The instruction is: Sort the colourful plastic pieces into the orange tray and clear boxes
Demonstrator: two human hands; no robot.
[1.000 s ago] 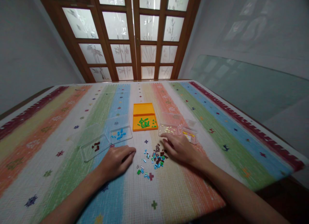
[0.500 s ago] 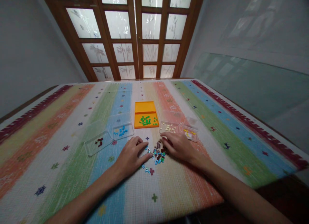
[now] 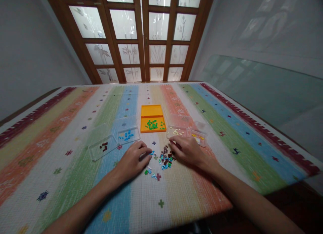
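A loose pile of tiny building bricks (image 3: 166, 160), brown, blue and green, lies on the striped cloth between my hands. My left hand (image 3: 135, 160) rests left of the pile, thumb and fingers drawn together; a small blue brick (image 3: 152, 153) shows right at its fingertips. What is inside that grip, if anything, is hidden. Over the pile's right edge is my right hand (image 3: 188, 150), its fingers curled in a pinch near the brown bricks; I cannot make out what they hold. A few blue and green bricks (image 3: 151, 174) are scattered nearer to me.
An open orange case (image 3: 152, 129) holds green bricks. On its left are clear boxes with blue bricks (image 3: 129, 135) and dark brown bricks (image 3: 103, 146). On its right, clear boxes hold cream bricks (image 3: 176, 131) and yellow bricks (image 3: 198, 137).
My left hand has drawn back slightly to the left, and its thumb has closed toward the fingers, uncovering scattered bricks. My right hand has shifted slightly, still curled.
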